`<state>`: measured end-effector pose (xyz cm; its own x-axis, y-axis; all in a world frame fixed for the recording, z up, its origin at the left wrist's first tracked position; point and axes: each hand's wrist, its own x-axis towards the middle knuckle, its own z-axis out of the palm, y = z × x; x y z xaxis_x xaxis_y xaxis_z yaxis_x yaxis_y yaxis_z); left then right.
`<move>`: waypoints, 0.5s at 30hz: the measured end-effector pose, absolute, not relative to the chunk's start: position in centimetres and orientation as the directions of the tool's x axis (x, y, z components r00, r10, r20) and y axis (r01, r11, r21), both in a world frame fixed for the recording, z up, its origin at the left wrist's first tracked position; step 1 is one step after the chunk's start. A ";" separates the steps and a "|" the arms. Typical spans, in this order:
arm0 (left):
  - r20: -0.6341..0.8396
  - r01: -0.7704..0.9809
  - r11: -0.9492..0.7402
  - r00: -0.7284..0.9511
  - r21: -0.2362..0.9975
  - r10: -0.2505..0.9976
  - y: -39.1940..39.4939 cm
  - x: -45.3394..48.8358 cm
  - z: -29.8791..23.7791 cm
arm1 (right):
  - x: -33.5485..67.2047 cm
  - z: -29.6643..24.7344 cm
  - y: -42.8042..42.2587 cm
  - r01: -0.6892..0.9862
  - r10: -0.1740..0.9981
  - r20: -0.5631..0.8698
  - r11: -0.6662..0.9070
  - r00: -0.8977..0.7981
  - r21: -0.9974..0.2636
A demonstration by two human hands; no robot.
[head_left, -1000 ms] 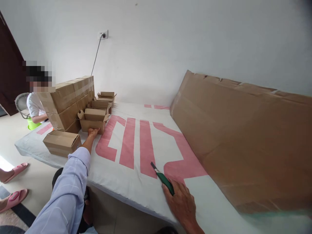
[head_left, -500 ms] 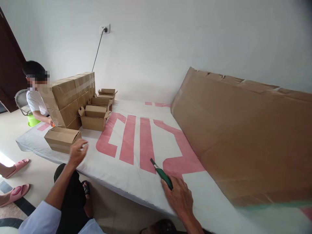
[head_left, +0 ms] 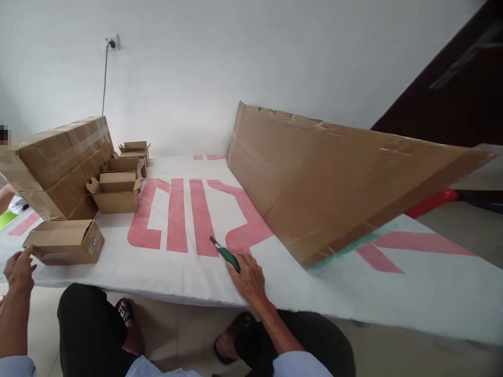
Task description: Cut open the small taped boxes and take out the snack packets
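Note:
At the left, my left hand (head_left: 19, 271) is beside the near left corner of a closed cardboard box (head_left: 63, 250). Its fingers are loosely bent and apart, and whether a fingertip touches the box I cannot tell. A small label marks the box's right end. My right hand (head_left: 248, 278) rests low over the white cloth with a green utility knife (head_left: 228, 257) held between thumb and fingers. The knife's dark tip points away and to the left, over a pink printed stripe. Three open cardboard boxes (head_left: 116, 201) stand in a row behind the closed one.
Taped cartons (head_left: 58, 154) are stacked at the left, with part of another person (head_left: 6, 196) beyond them. A large cardboard piece (head_left: 314, 183) slants across the right of the cloth-covered table (head_left: 393, 298). Something red (head_left: 434, 201) shows behind it. A plugged cord (head_left: 105, 78) hangs down the wall.
The view has swung right. My left hand has gone from the closed box's right end to its left corner. My right hand still holds the knife on the cloth.

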<state>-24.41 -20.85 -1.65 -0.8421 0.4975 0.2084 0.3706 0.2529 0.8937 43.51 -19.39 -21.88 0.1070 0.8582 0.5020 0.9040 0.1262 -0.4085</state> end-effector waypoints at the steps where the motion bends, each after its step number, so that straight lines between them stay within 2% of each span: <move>1: 0.120 0.274 0.269 -0.871 0.923 0.477 -20.4 -24.5 -1.6 | 43.5 -21.8 -19.4 0.903 0.858 0.503 0.125 0.110 -0.411; 3: 0.011 0.157 0.289 -0.893 0.944 0.450 -19.6 -24.5 -1.2 | 43.5 -21.8 -19.3 0.900 0.859 0.499 0.121 0.116 -0.418; 12: -0.020 0.101 0.208 -0.860 0.973 0.510 -19.1 -23.5 -0.7 | 43.7 -21.9 -19.4 0.896 0.866 0.478 0.090 0.145 -0.435; 15: -0.040 0.119 0.222 -0.798 0.968 0.602 -19.8 -19.3 -1.9 | 43.8 -21.9 -19.4 0.899 0.866 0.479 0.086 0.146 -0.430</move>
